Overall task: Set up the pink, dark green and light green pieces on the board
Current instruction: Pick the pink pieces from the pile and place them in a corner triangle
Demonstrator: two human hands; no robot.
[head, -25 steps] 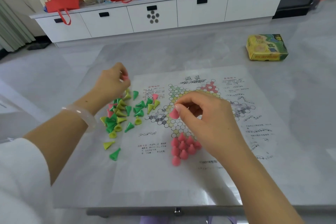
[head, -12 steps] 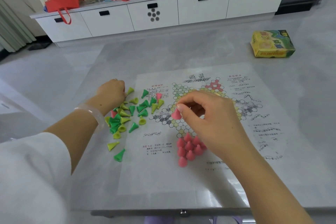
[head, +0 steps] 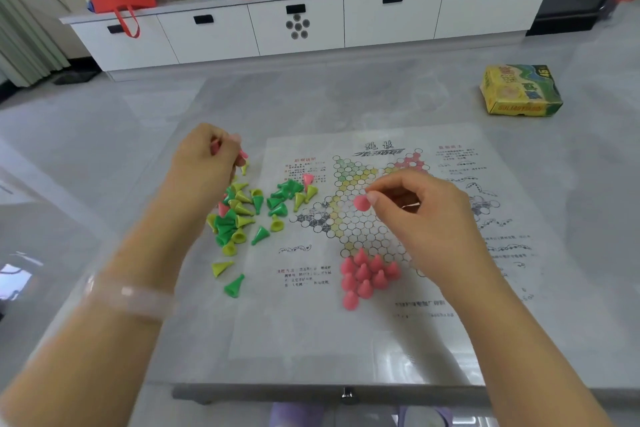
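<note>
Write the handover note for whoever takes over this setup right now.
Right hand: pinches one pink piece above the board centre.
Left hand: holds pink pieces over the loose pile.
Done: a pink cluster stands on the board's near point.
Left: a few pink pieces are in the pile; every dark green and light green piece lies loose there, left of the star, none placed. Box sits far right on the table.

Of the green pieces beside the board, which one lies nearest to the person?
The dark green piece lying alone on its side, below the main pile. A lone light green piece lies just above it; all others are farther away.
</note>
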